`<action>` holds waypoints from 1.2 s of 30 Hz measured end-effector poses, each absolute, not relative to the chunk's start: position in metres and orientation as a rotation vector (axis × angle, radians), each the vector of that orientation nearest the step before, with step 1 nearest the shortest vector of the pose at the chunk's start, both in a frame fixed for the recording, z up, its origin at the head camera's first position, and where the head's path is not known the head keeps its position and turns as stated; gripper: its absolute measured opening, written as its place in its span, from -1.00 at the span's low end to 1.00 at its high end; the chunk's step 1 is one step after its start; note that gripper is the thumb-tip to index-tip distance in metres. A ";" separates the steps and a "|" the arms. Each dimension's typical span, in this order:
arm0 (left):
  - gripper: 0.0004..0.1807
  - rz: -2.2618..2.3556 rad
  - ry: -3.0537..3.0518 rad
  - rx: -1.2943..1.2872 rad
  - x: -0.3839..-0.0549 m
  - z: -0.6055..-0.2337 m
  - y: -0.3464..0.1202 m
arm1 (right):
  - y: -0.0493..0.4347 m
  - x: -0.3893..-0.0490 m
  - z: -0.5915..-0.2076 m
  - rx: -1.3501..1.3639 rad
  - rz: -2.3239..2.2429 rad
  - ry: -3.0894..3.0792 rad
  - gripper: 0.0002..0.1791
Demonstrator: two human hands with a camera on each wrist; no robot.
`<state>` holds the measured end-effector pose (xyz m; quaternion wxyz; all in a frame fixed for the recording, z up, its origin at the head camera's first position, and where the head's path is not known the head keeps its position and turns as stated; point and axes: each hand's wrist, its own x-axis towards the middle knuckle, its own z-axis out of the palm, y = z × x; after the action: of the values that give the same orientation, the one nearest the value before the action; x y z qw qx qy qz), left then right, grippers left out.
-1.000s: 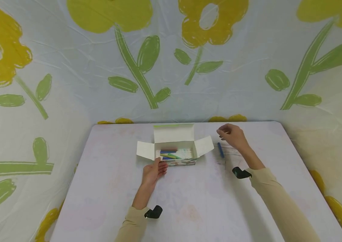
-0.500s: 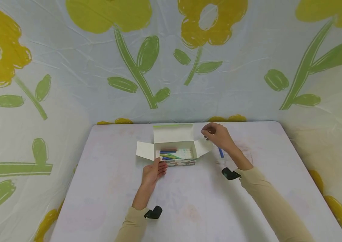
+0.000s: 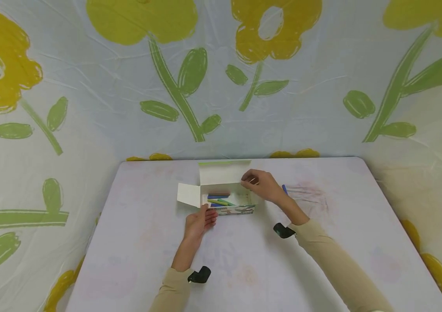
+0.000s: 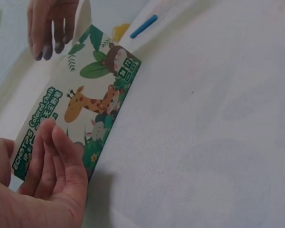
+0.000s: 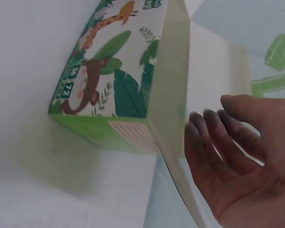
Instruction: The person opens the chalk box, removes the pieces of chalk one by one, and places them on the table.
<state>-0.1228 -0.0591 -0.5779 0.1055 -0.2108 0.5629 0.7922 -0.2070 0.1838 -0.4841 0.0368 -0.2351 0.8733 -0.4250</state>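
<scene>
A white-lined chalk box (image 3: 236, 210), printed with animals and the words "Colored chalk", stands with its lid up at the back. Several coloured chalk sticks (image 3: 218, 202) lie inside, towards its left end. My left hand (image 3: 195, 224) grips the near left part of the front wall, thumb at the rim and fingers outside. Over the box's right end hovers my right hand (image 3: 263, 186), fingers loosely curved; the right wrist view shows nothing between them. It hides most of the right flap in the head view. A blue chalk stick (image 4: 144, 26) lies on the table right of the box.
The box's left flap (image 3: 188, 195) sticks outward and its lid (image 3: 221, 172) stands up behind. Dark smudges (image 3: 310, 195) mark the table (image 3: 240, 268) at right. A flower-printed cloth (image 3: 314, 108) rises behind the table.
My right hand has moved left from above the blue chalk stick to over the box's right end. The left hand stays at the box.
</scene>
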 end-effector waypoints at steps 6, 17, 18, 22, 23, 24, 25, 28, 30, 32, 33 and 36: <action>-0.51 2.334 1.648 -0.624 -0.122 -0.576 -0.059 | 0.170 -0.206 -0.496 -0.799 -1.244 2.615 -0.82; -0.51 2.342 1.647 -0.635 -0.122 -0.574 -0.061 | 0.145 -0.209 -0.513 -0.901 -1.051 2.495 -0.78; -0.50 2.342 1.646 -0.633 -0.121 -0.574 -0.061 | 0.143 -0.210 -0.515 -0.896 -1.033 2.493 -0.79; -0.49 2.345 1.633 -0.642 -0.120 -0.573 -0.059 | 0.136 -0.212 -0.521 -0.892 -0.977 2.509 -0.83; -0.50 2.345 1.638 -0.649 -0.120 -0.573 -0.059 | 0.135 -0.212 -0.522 -0.894 -0.971 2.511 -0.83; -0.50 2.346 1.639 -0.653 -0.120 -0.573 -0.058 | 0.134 -0.212 -0.523 -0.890 -0.963 2.512 -0.83; -0.50 2.345 1.642 -0.656 -0.120 -0.574 -0.058 | 0.134 -0.213 -0.524 -0.890 -0.952 2.514 -0.82; -0.51 2.340 1.654 -0.649 -0.120 -0.575 -0.058 | 0.131 -0.214 -0.526 -0.875 -0.930 2.513 -0.79; -0.51 2.338 1.660 -0.635 -0.120 -0.575 -0.058 | 0.129 -0.215 -0.527 -0.878 -0.917 2.512 -0.77; -0.50 2.338 1.663 -0.627 -0.120 -0.575 -0.059 | 0.127 -0.216 -0.528 -0.877 -0.909 2.509 -0.75; -0.49 2.337 1.666 -0.622 -0.119 -0.575 -0.059 | 0.126 -0.216 -0.528 -0.879 -0.904 2.507 -0.75; -0.49 2.338 1.661 -0.631 -0.119 -0.574 -0.060 | 0.122 -0.216 -0.526 -0.861 -0.900 2.498 -0.74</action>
<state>-0.1188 -0.0597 -0.5744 0.1023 -0.2137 0.5627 0.7920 -0.2156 0.1221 -0.5263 0.1744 -0.3036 0.8813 -0.3174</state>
